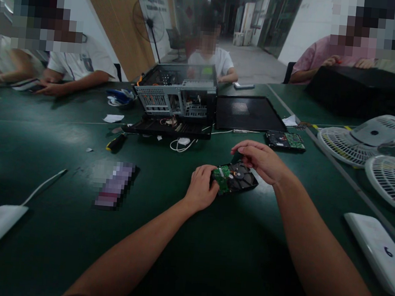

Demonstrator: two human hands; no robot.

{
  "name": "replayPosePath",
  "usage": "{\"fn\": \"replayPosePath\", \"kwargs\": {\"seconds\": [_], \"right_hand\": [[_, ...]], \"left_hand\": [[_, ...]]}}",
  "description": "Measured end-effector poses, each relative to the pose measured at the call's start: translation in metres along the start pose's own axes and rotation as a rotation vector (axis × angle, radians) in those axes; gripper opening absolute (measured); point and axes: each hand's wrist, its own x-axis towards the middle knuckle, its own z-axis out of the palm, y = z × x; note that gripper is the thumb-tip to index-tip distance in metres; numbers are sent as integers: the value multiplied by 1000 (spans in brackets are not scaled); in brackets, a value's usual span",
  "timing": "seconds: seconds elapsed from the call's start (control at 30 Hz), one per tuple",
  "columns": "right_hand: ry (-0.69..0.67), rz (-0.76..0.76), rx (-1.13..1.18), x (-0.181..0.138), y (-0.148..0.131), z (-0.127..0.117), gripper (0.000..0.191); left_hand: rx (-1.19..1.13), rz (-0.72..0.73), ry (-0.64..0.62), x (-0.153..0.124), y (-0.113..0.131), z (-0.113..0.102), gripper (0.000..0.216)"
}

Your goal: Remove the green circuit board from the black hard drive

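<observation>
A hard drive point(241, 179) lies on the green table with its underside up, showing a green circuit board and a dark round hub. My left hand point(201, 187) grips its left end, thumb along the near edge and fingers over the far side. Above the drive's far edge is my right hand point(260, 160), its fingertips pinched together. A small dark thing point(237, 157) shows at those fingertips, too unclear to name. Behind my right hand rests a second hard drive point(285, 141), circuit board up, apart from both hands.
An opened computer case point(177, 95) stands beyond, beside a black side panel point(249, 113). A yellow-black screwdriver point(116, 142) and a phone point(116, 185) lie left. White fans point(353, 138) and a white power bank-like block point(378, 253) are right. Several people sit around the table.
</observation>
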Motion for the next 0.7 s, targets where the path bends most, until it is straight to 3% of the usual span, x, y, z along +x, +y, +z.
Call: {"fn": "replayPosePath", "kwargs": {"seconds": [0.7], "right_hand": [[-69, 123, 242, 0, 1, 4, 17]], "left_hand": [[19, 11, 3, 0, -2, 3, 53]]}}
